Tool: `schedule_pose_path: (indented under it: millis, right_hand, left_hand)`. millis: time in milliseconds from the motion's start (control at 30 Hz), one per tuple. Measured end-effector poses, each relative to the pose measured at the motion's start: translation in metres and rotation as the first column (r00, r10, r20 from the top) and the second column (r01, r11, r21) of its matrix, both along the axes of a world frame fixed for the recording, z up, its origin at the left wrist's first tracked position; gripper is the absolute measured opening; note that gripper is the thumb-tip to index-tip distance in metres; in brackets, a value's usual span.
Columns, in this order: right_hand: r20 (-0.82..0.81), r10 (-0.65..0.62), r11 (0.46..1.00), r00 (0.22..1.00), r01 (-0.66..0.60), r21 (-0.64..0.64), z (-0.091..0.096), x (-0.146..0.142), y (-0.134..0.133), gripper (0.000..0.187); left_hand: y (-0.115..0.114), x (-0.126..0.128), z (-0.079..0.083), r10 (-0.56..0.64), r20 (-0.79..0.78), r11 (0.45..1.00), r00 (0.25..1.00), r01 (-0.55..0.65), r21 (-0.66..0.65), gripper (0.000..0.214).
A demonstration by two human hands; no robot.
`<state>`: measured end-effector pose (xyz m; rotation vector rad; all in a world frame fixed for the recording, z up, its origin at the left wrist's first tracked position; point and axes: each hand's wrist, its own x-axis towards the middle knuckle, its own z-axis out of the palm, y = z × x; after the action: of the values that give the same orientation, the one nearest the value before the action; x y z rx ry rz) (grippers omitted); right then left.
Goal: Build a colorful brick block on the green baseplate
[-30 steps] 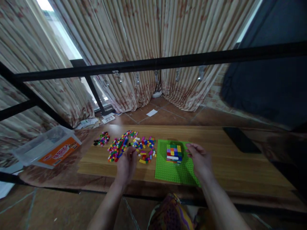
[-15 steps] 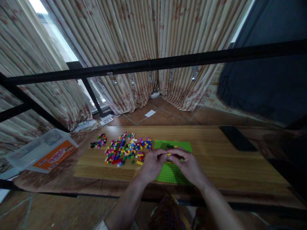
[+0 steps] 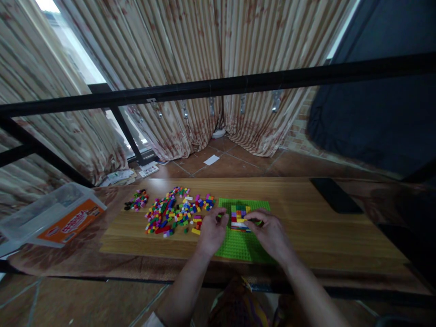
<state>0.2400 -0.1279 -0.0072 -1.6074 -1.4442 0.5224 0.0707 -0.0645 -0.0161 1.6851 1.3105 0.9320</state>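
My right hand pinches a small yellow brick between thumb and fingertips. It is over a low multicoloured brick build with white, red, green, blue and yellow parts. That build stands on a bright green studded baseplate. To the left of the build, my left hand hovers by the baseplate's left edge, thumb and forefinger slightly apart, with nothing visible between them. Its other fingers are curled and partly hidden. Whether the yellow brick touches the build, I cannot tell.
Loose coloured bricks spread over the left of the wooden board, with a smaller pile farther left. A clear plastic box with an orange label stands left of the board. A dark phone-like slab lies at right.
My left hand has drawn away to the left from the yellow brick, which both hands were touching. The build between them now shows more fully. My right hand still pinches the brick.
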Motion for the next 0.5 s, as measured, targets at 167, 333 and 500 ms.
schedule_pose_path:
  millis: [167,333,500]
  right_hand:
    - [0.033,-0.036,0.999,0.999,0.036,-0.011,-0.001,-0.001,0.001,0.012]
    - [0.001,-0.085,0.996,0.996,0.085,-0.008,-0.006,-0.002,0.003,0.009]
    - [-0.128,-0.108,0.994,0.986,0.104,-0.039,-0.013,-0.001,0.006,0.01]
  left_hand:
    - [0.0,0.007,-0.004,-0.019,0.016,0.999,1.0,0.019,-0.029,0.025]
    - [0.001,0.013,-0.01,-0.036,0.01,0.997,0.999,0.037,-0.067,0.03]
    - [0.001,0.019,-0.018,-0.029,0.075,0.995,0.997,0.036,-0.097,0.031]
